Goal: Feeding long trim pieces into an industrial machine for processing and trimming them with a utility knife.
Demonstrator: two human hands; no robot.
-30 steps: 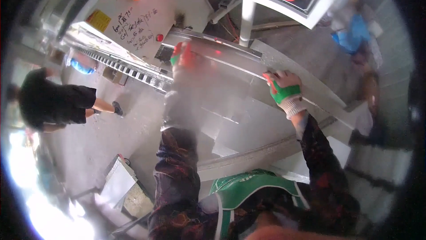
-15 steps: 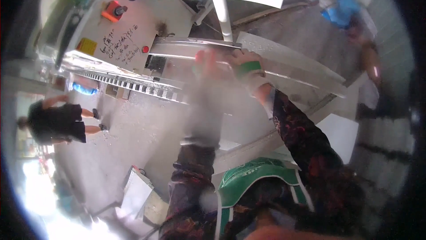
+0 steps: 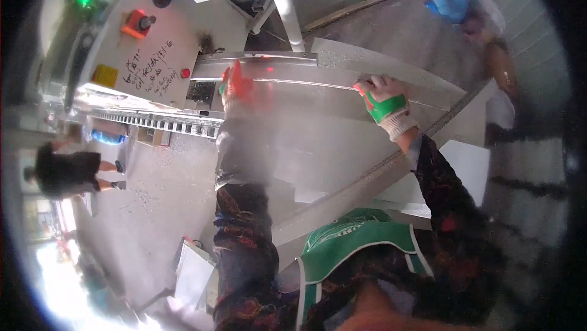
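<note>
Grey and flat, a long strip with a bright edge runs between the hands. The right hand, in a white glove with a green band, meets it, fingers bent and close together; the left hand is blurred, its fingers impossible to tell. Behind, a brown box, contents unclear. Black handwriting and a yellow label mark the white metal housing.

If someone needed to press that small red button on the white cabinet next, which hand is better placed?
Probably the left hand: though blurred, it shows close beside the red button. The right hand is much farther from it, at the long bright edge.
</note>
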